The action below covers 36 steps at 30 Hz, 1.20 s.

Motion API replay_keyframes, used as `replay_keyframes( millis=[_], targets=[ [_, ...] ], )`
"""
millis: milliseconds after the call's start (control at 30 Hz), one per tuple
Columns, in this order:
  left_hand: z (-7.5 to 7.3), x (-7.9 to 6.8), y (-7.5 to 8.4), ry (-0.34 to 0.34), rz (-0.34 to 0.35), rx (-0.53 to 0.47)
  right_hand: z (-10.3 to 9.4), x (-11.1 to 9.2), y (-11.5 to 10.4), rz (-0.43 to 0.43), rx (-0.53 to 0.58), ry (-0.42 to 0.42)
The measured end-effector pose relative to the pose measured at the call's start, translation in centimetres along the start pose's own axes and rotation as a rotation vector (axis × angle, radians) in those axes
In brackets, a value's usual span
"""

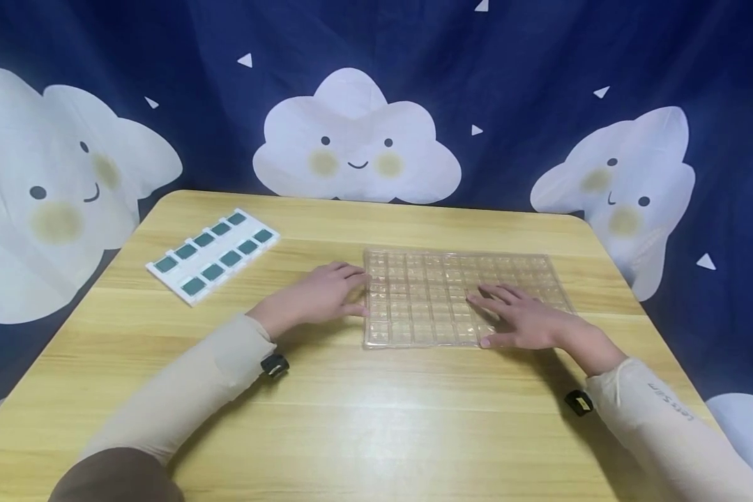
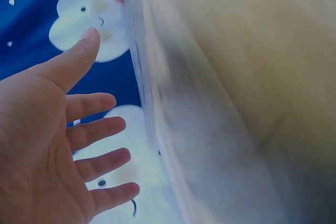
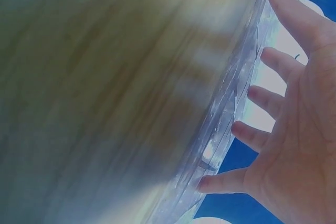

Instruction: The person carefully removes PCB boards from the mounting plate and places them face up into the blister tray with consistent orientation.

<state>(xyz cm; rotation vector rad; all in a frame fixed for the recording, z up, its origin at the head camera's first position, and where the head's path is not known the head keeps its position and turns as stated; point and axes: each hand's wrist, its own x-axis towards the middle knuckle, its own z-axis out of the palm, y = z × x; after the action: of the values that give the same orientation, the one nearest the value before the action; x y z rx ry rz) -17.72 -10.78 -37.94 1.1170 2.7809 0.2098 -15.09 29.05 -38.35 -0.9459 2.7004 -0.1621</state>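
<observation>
Head view: a clear gridded tray [image 1: 420, 296] is lying on the desk [image 1: 376, 425], the left hand [image 1: 320, 294] is extending relaxed fingers at its left edge, and the right hand [image 1: 530, 322] is spreading its fingers over its right half

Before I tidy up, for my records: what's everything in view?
Table: one, light wood, foreground
Gridded tray: one, clear, table's middle to right
Panel: one, white, table's far left
Squares: ten, green, two rows on panel
Backdrop: one, dark blue, behind table
Clouds and triangles: several, white, on backdrop
Wrist devices: two, black, one per wrist
Sleeves: two, mostly beige, forearms
Left hand: one, at tray's left edge
Right hand: one, over tray's right half
</observation>
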Motion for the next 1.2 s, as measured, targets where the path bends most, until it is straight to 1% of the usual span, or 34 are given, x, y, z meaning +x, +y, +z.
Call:
replay_keyframes(
  millis=[200,333,533,633,800,967,1067,1200],
  targets=[
    [-0.4,-1.8,-2.2,0.079,-0.058,0.012,0.0,-0.1,0.3,-0.005,0.003,0.009],
    [-0.9,-3.0,-3.5,0.106,-0.12,0.002,0.0,-0.1,0.4,-0.007,0.002,0.01],
    [-1.2,-5.0,-5.5,0.133,-0.203,0.058,0.0,0.0,0.4,-0.011,-0.001,0.012],
    [-1.4,-6.0,-6.4,0.135,-0.244,0.076,0.0,0.0,0.4,-0.013,-0.004,0.014],
    [-1.5,-7.6,-7.9,0.134,-0.333,0.085,0.0,0.0,0.3,-0.009,-0.009,0.012],
    [-1.4,-8.6,-9.3,0.141,-0.415,0.073,0.0,-0.2,0.3,-0.005,-0.006,0.01],
    [-1.1,-9.0,-10.0,0.132,-0.445,0.062,0.0,-0.3,0.3,-0.002,-0.003,0.009],
    [-1.1,-9.4,-10.8,0.119,-0.464,0.058,0.1,-0.3,0.4,-0.002,-0.005,0.011]
  ],
)
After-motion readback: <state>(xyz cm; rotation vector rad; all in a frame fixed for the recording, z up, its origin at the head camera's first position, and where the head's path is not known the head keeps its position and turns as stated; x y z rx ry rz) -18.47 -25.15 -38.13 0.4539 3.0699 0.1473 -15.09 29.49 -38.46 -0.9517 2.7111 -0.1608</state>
